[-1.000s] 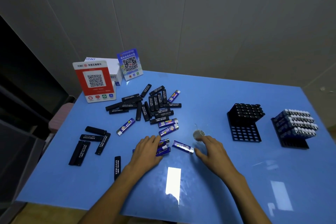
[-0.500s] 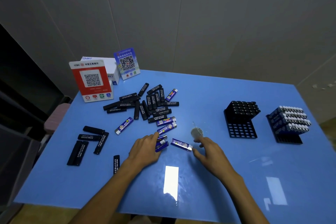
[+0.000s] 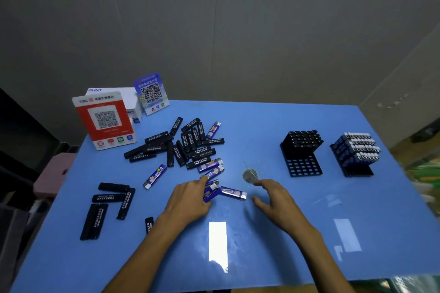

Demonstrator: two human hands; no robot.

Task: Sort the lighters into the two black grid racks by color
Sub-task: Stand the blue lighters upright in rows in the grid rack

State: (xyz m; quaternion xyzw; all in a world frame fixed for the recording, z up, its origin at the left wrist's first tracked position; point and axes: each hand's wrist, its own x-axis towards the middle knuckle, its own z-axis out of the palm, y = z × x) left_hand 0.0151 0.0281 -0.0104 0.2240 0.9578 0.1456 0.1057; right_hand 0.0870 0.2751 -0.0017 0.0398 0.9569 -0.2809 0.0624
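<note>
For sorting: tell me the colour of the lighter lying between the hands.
Blue, with a silver end, the lighter shows best in the head view.

Dim room, light from overhead: bright rectangular glare patches on the glossy blue table (image 3: 273,126) below my hands, one near the right edge. Wide-angle lens bows the table edges; corners fall dark, the right margin smears into blur, and detail stays soft
</note>
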